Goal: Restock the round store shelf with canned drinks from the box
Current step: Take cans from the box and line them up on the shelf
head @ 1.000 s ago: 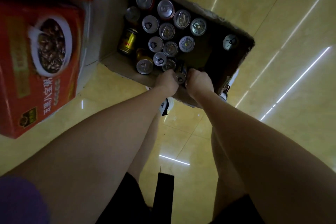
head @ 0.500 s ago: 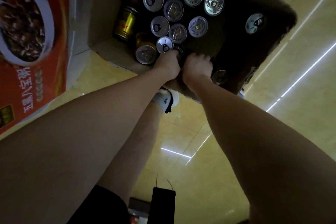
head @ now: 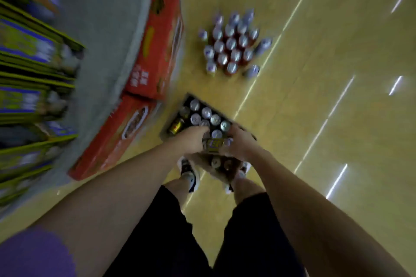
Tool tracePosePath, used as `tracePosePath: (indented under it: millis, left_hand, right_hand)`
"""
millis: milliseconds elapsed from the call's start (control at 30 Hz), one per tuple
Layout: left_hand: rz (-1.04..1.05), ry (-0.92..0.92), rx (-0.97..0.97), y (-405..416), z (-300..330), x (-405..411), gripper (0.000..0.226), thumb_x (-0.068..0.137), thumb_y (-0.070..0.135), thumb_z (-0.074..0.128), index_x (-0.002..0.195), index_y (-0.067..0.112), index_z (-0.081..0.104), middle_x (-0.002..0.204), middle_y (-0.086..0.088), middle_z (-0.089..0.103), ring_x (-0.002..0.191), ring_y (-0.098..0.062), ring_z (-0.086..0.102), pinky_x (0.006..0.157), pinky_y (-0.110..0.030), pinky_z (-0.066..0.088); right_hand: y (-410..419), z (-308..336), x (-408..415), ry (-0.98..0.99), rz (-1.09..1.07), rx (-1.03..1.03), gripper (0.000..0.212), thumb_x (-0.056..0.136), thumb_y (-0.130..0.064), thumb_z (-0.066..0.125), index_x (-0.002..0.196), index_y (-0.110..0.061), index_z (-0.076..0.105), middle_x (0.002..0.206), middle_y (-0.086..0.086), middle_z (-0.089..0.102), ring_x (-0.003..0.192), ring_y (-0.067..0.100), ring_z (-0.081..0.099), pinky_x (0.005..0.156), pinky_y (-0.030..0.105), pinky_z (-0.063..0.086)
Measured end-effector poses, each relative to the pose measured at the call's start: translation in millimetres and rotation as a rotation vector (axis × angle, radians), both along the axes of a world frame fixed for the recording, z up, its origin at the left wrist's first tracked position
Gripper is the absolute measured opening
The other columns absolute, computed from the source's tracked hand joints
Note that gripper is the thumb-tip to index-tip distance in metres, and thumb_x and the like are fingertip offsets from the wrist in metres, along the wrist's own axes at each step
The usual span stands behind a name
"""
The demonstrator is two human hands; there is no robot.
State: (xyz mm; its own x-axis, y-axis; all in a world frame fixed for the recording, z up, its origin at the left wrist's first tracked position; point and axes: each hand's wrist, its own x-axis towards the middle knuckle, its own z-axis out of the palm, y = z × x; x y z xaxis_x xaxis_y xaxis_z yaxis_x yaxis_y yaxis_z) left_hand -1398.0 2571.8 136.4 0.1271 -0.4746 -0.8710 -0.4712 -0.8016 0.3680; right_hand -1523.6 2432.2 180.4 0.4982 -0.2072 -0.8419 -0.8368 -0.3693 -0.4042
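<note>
Both hands hold one gold can (head: 215, 144) lying sideways above the box's (head: 225, 174) near edge: left hand (head: 191, 140) and right hand (head: 238, 144) each curl a grip round one end. Carry it level to the round shelf (head: 108, 36), then stand it upright.

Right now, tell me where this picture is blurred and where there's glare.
Head view: motion blur smears the round shelf and its packs at left; the floor cans are soft; streaks of ceiling-light glare cross the floor; the gold can between both hands is blurred.
</note>
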Motion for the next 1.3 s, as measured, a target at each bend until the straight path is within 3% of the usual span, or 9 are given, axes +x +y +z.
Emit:
tracePosePath:
  millis: [133,267,467,567,700,767,933,1100,1300]
  left_hand:
    - [-0.095,0.027,-0.049,-33,133,37,0.06,0.067,0.025,0.083,0.117,0.015,0.052,0.104,-0.008,0.062,0.093,-0.028,0.063,0.079,-0.045,0.056]
    - [-0.04,0.023,-0.213,-58,255,59,0.067,0.069,0.019,0.085,0.126,0.016,0.051,0.118,-0.01,0.061,0.106,-0.029,0.062,0.086,-0.041,0.053]
    - [0.037,-0.002,-0.363,-75,376,81,0.043,0.074,0.032,0.083,0.108,0.023,0.059,0.094,0.008,0.064,0.09,-0.016,0.063,0.069,-0.026,0.049]
    - [0.178,-0.019,-0.452,-76,406,83,0.045,0.076,0.035,0.08,0.112,0.017,0.06,0.1,-0.002,0.066,0.097,-0.024,0.064,0.084,-0.035,0.05]
    - [0.375,-0.091,-0.575,-75,436,72,0.038,0.067,0.049,0.078,0.094,0.03,0.06,0.086,0.004,0.062,0.081,-0.019,0.059,0.075,-0.038,0.046]
    - [0.483,-0.116,-0.6,-77,446,62,0.051,0.069,0.049,0.081,0.108,0.024,0.059,0.093,0.0,0.063,0.079,-0.018,0.061,0.069,-0.034,0.048]
    - [0.727,-0.184,-0.661,-81,469,33,0.069,0.068,0.049,0.083,0.123,0.016,0.06,0.102,-0.001,0.063,0.078,-0.01,0.062,0.051,-0.021,0.048]
    - [0.919,-0.197,-0.712,-71,490,11,0.053,0.069,0.037,0.086,0.11,0.013,0.064,0.095,-0.005,0.068,0.085,-0.02,0.07,0.066,-0.037,0.061]
    - [0.98,-0.159,-0.704,-42,517,-8,0.056,0.076,0.032,0.082,0.124,0.021,0.056,0.113,-0.006,0.066,0.099,-0.021,0.067,0.069,-0.035,0.058]
  right_hand:
    - [-41,136,34,-0.103,-0.062,-0.037,0.031,0.075,-0.025,0.076,0.096,-0.007,0.062,0.075,0.004,0.059,0.068,0.018,0.055,0.06,0.022,0.048]
    - [-66,246,55,-0.306,-0.13,-0.053,0.029,0.077,-0.019,0.079,0.096,0.001,0.069,0.075,0.004,0.063,0.072,0.016,0.06,0.079,0.047,0.056]
    - [-90,348,91,-0.434,-0.2,-0.033,0.044,0.073,-0.037,0.071,0.09,0.004,0.07,0.075,0.015,0.065,0.065,0.026,0.063,0.069,0.045,0.058]
    - [-95,385,115,-0.454,-0.094,-0.11,0.044,0.084,-0.042,0.06,0.093,0.001,0.067,0.075,0.016,0.065,0.059,0.028,0.06,0.057,0.038,0.052]
    - [-104,422,136,-0.36,0.089,-0.188,0.052,0.097,-0.047,0.04,0.095,-0.001,0.063,0.068,0.018,0.066,0.044,0.025,0.05,0.045,0.027,0.043]
    - [-111,437,136,-0.31,0.159,-0.204,0.064,0.097,-0.053,0.036,0.096,0.003,0.068,0.068,0.017,0.071,0.04,0.022,0.05,0.045,0.023,0.042]
    - [-127,458,123,-0.393,0.234,-0.057,0.079,0.078,-0.078,0.05,0.079,-0.002,0.071,0.057,0.01,0.058,0.043,0.02,0.044,0.048,0.025,0.036]
    - [-115,475,117,-0.611,0.337,0.054,0.065,0.077,-0.073,0.062,0.067,-0.012,0.043,0.053,0.003,0.028,0.047,0.02,0.026,0.05,0.033,0.027]
    - [-84,494,116,-0.761,0.357,0.071,0.048,0.081,-0.067,0.062,0.066,-0.026,0.043,0.038,-0.014,0.037,0.035,0.003,0.037,0.045,0.02,0.032]
